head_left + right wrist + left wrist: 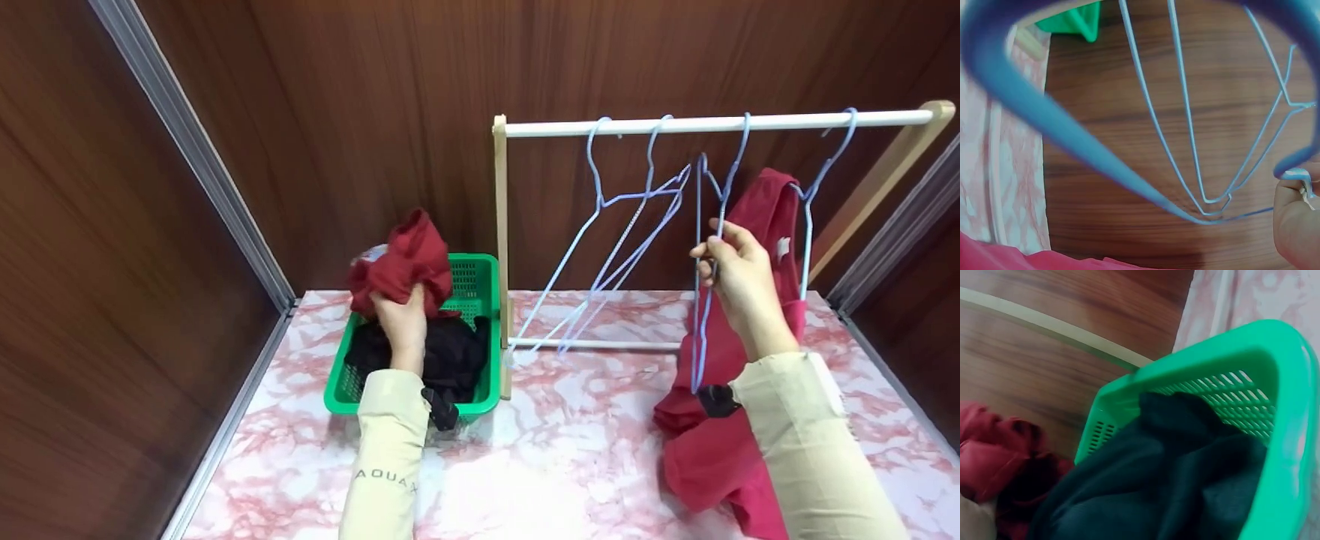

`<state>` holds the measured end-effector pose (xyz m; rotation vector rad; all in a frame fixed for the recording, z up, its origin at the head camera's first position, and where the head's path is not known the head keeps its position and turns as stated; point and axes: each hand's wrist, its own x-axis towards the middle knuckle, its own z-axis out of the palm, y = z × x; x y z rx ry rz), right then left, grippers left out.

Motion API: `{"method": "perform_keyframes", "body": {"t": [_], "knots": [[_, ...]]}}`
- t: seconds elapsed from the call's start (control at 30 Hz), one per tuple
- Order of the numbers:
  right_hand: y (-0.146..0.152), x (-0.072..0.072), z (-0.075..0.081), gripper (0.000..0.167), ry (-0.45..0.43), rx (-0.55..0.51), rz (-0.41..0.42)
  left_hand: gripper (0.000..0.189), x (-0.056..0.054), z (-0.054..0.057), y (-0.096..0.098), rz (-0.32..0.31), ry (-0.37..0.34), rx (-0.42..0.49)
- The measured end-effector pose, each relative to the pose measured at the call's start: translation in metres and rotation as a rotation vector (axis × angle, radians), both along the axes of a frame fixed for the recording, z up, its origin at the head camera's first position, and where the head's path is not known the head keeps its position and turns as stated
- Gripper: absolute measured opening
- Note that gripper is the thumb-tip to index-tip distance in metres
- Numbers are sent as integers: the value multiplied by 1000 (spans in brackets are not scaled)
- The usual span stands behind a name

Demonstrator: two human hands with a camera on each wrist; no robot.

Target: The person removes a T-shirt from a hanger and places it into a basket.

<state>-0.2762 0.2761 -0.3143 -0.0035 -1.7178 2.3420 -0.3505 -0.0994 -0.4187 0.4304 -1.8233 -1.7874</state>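
Observation:
My left hand (403, 322) grips a bunched red garment (409, 259) above the green basket (491, 337). Black clothing (457, 356) lies inside that basket, and in the left wrist view the red garment (988, 461) shows beside it. On the right, my right hand (742, 281) pinches the side wire of a blue hanger (703, 352), whose hook is on the rail. The right wrist view has this hanger (1089, 151) large and close, with part of the hand (1297, 230) at its right edge. Behind that hand a pinkish-red garment (709, 465) hangs from the rightmost hanger (807, 240).
A rack with a white rail (547, 129) and wooden posts (502, 225) stands on the marble-patterned table (600, 420). Two bare hangers (577, 240) hang on its left half. Brown wood-grain panels (337, 112) enclose the back and sides.

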Motion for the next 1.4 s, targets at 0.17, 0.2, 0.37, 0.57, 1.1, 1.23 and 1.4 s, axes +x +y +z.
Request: {"method": "perform_keyframes", "body": {"t": [0.17,0.2,0.37,0.57,1.1,1.23,1.4], "knots": [[-2,1,0,15,17,2,15,67,2,-12,1,-269,-149,36],[-2,1,0,16,19,4,17,69,3,-14,0,-320,-198,32],[-2,1,0,25,23,23,21,73,6,-22,-6,-505,-345,-18],[1,2,0,44,35,59,-9,63,6,-23,-13,-437,-271,-27],[-2,15,27,50,-111,526,-397,33,28,-33,-74,28,-196,-444],[1,16,29,37,-19,426,-397,33,31,-43,-87,90,-273,-486],[2,17,31,30,174,171,-380,36,35,-55,-96,125,-385,-511]]}}
